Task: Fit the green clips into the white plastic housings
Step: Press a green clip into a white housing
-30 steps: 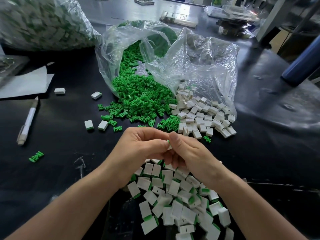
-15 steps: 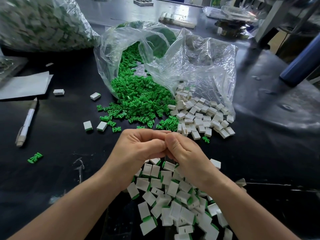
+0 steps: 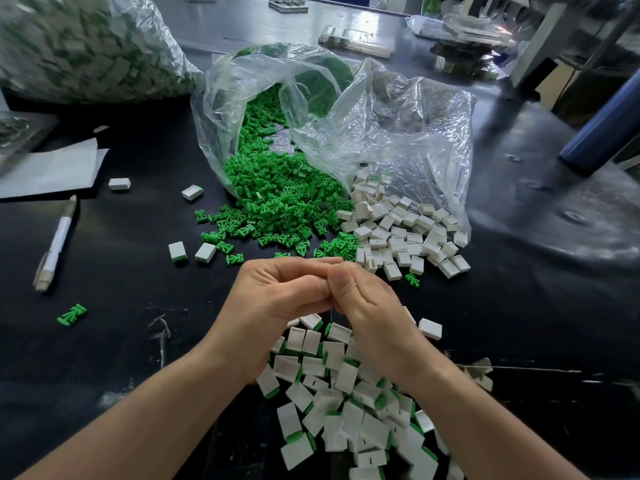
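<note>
Fingers [image 3: 322, 285] of both hands pinched together, tip to tip, over the counter [image 3: 138, 341]; whatever part they hold is hidden, can't tell if clip or housing. Left hand [image 3: 273, 299] and right hand [image 3: 370, 306] touching. Likely mid press-fit of one pair. Next: drop it on the finished pile [image 3: 346, 393] below the wrists, then pick a green clip [image 3: 277, 202] and a white housing [image 3: 398, 233] from the heaps spilling out of the plastic bag [image 3: 398, 133]. Pen [image 3: 57, 244] and paper [image 3: 52, 168] lie well left, clear. Nothing blocking.
</note>
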Tool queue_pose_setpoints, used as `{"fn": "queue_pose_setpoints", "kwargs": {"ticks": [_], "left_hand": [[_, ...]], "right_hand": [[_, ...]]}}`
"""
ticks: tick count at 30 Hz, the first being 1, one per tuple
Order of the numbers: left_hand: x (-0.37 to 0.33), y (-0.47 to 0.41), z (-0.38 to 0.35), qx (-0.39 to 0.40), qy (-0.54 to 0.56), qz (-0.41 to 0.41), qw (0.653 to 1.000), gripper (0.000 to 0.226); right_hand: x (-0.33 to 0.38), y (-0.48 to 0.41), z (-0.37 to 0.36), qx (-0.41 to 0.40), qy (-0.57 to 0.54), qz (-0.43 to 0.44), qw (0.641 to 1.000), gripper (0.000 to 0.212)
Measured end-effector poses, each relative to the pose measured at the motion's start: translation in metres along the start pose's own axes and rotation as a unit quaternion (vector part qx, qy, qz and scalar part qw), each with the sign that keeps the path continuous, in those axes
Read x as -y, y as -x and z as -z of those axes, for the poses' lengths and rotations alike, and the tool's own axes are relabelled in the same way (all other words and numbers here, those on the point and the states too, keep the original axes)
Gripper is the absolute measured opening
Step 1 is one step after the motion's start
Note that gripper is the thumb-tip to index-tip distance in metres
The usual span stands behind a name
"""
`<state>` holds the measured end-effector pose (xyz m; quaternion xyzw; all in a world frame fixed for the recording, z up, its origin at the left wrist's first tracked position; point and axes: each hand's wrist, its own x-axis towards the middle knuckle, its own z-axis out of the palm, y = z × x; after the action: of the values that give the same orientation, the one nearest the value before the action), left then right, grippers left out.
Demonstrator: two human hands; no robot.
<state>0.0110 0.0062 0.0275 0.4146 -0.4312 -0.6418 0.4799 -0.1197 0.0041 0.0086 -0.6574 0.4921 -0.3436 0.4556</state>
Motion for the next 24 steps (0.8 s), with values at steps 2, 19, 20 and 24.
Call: {"fn": "queue_pose_setpoints", "kwargs": {"ticks": [2,19,20,24], "left_hand": [[0.0,0.0,0.0,-0.004,-0.001,0.0,1.0,0.029],[0.0,-0.005,0.007,-0.001,0.019,0.045,0.999,0.034],[0.0,-0.005,0.007,-0.007,0.016,0.048,0.999,0.034],[-0.001,-0.006,0.008,-0.033,-0.017,0.033,0.999,0.025]], "right_hand": [[0.0,0.0,-0.001,-0.004,0.002,-0.001,1.0,0.039],[0.012,-0.003,0.014,0.014,-0.105,-0.053,0.993,0.06],[0.012,-0.003,0.016,0.005,-0.102,-0.056,0.993,0.059],[0.004,-0.007,0.027,-0.086,-0.033,-0.047,0.995,0.051]]}}
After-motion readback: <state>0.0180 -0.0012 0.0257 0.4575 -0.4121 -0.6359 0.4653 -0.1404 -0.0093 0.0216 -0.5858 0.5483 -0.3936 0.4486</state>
